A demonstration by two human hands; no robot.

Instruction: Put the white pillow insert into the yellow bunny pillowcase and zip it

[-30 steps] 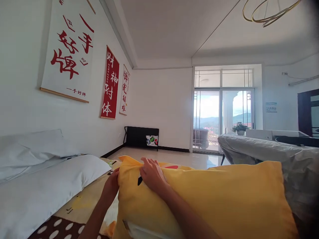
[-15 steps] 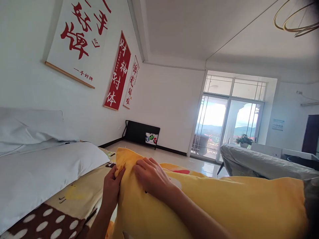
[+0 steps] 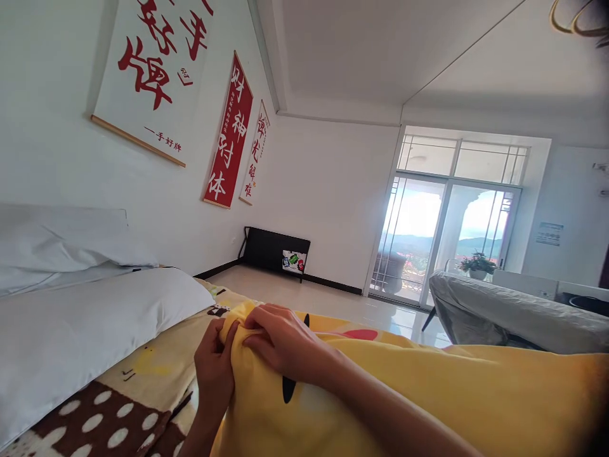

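A yellow pillowcase [image 3: 380,381] with black ovals and a pinkish-red patch stretches across the front, looking puffed out. My left hand [image 3: 215,365] grips its left upper corner, fingers curled and thumb pressed on the cloth. Beside it, my right hand [image 3: 280,339] is closed on the same corner, pinching the fabric from above. The two hands almost meet there, and the cloth bunches between them. What lies inside the pillowcase is hidden. Under the hands and to the left spreads a patterned blanket [image 3: 143,368], with a white pillow [image 3: 109,330] on it.
Behind the white pillow, another white cushion [image 3: 61,244] rests by the wall. A black folded panel [image 3: 271,251] leans at the far wall. At right stands a grey covered piece of furniture [image 3: 514,311], near a potted plant [image 3: 477,263] and glass doors [image 3: 447,235].
The raised pillowcase corner is now lower and bunched in the fingers. My right hand has shifted slightly left, closer to my left hand. The view has turned a little left.
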